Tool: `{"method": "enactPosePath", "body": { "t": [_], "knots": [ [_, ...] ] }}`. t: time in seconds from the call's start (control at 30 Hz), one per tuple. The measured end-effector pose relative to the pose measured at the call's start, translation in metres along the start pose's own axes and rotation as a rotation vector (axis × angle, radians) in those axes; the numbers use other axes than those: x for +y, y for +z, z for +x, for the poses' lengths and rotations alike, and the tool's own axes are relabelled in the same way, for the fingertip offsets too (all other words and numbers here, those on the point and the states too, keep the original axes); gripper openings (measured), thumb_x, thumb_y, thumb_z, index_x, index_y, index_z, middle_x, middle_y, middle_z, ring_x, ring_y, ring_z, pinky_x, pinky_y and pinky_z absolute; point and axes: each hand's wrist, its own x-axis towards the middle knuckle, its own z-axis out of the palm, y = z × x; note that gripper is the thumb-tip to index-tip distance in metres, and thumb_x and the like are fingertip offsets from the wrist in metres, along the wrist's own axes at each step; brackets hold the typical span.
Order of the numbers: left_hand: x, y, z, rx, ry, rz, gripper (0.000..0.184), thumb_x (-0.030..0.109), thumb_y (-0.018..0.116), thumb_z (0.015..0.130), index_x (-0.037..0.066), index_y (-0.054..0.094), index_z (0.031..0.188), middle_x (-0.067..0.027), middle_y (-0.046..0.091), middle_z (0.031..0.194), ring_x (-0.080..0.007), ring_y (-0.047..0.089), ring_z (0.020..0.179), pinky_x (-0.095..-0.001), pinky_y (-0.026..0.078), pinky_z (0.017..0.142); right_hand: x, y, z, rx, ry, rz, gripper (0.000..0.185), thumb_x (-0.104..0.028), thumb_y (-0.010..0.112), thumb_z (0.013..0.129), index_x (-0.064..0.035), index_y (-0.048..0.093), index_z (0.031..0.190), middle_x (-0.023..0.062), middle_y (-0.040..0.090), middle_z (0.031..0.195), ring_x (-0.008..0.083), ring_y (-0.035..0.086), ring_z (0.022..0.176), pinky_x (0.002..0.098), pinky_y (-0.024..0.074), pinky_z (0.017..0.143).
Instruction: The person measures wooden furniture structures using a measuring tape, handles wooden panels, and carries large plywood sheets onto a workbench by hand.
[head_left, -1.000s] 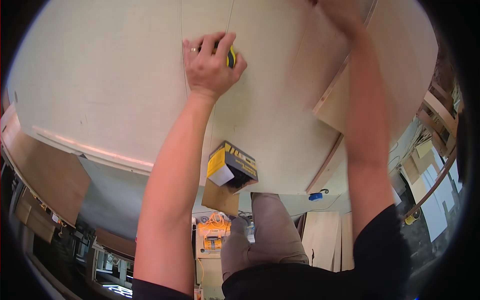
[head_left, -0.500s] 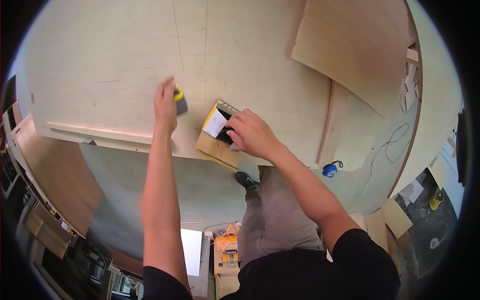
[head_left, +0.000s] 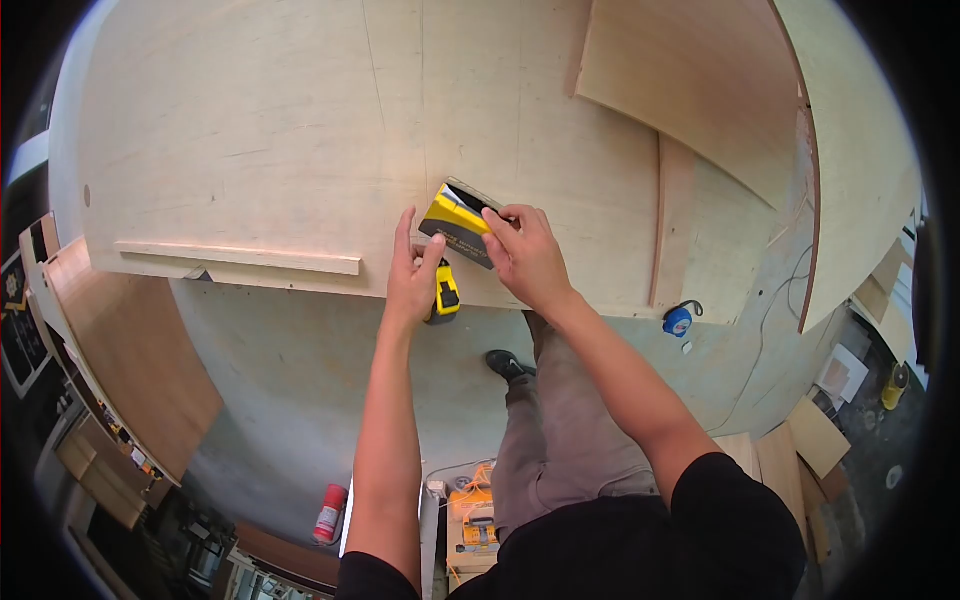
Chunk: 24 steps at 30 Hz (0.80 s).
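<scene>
Yellow-and-black cardboard box (head_left: 462, 222) is between your two hands, over the near edge of the plywood surface (head_left: 270, 130), roughly mid-width. It's tilted, long side slanting down to the right, its open slot facing up; dark inside, contents not readable. Can't tell if its underside touches the surface.

Your right hand (head_left: 528, 256) is clamped on the box's right end, thumb and fingers pinching the rim. Your left hand (head_left: 410, 287) has its thumb at the box's near left corner, index finger pointing away alongside. Same hand is closed around the yellow-and-black tape measure (head_left: 447, 294), which sticks out on its right, just nearer to you than the box. Hands are apart from each other.

Blue tape measure (head_left: 677, 320) sits at the near edge, well to your right, strap loop (head_left: 693, 306) beside it. Thin wooden strip (head_left: 238, 258) along the near edge on your left; wider wooden batten (head_left: 672, 225) to the right, its far end meeting the plywood panel (head_left: 690, 90). Dark straight lines (head_left: 422, 100) run away from you across the surface. Red fire extinguisher (head_left: 329, 515) below, near left.
</scene>
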Motion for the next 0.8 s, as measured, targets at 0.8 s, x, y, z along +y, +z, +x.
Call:
{"method": "enactPosePath", "body": {
  "t": [0.8],
  "knots": [
    [0.056, 0.015, 0.044, -0.21, -0.115, 0.797, 0.056, 0.033, 0.044, 0.097, 0.02, 0.021, 0.146, -0.0287, 0.058, 0.11, -0.0406, 0.058, 0.101, -0.0428, 0.044, 0.088, 0.022, 0.025, 0.03, 0.041, 0.192, 0.337, 0.013, -0.01, 0.066, 0.079, -0.0078, 0.069, 0.091, 0.0076, 0.057, 0.089, 0.0233, 0.057, 0.08, 0.0358, 0.0464, 0.07]
  ]
}}
